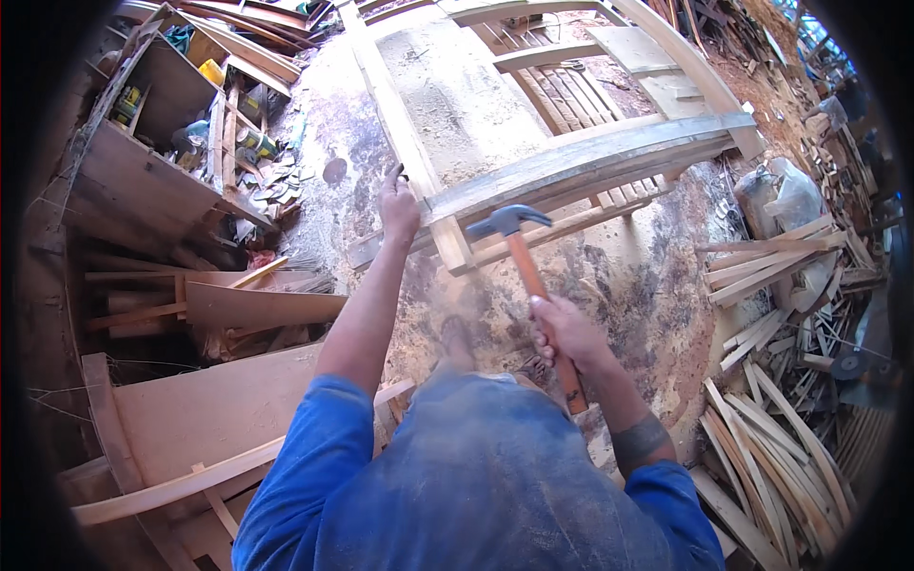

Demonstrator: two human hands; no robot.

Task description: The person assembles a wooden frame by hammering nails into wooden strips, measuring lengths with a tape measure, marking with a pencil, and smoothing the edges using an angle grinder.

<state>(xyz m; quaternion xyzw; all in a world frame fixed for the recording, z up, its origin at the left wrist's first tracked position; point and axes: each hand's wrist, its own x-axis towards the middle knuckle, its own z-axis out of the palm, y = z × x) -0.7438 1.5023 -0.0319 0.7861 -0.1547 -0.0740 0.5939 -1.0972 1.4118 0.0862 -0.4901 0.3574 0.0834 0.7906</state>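
A claw hammer (pixel 529 262) with a wooden handle and dark metal head is in my right hand (pixel 569 335), fingers wrapped round the handle. Its head hangs just in front of a wooden frame (pixel 571 164), close to the corner where a long rail crosses an upright post (pixel 451 246). My left hand (pixel 399 206) is against the outer side of that post, just left of the corner. The fingers there are partly bent, and whether they pinch anything small is hidden. Slats and cross-pieces fill the frame's far part.
Loose wooden strips (pixel 776 457) lie heaped at the right, with a clear plastic bag (pixel 795 195) above them. An open wooden cabinet (pixel 143 181) with cans stands at the left. Curved boards (pixel 205 409) lie at lower left. Sawdust covers the stained floor (pixel 619 285).
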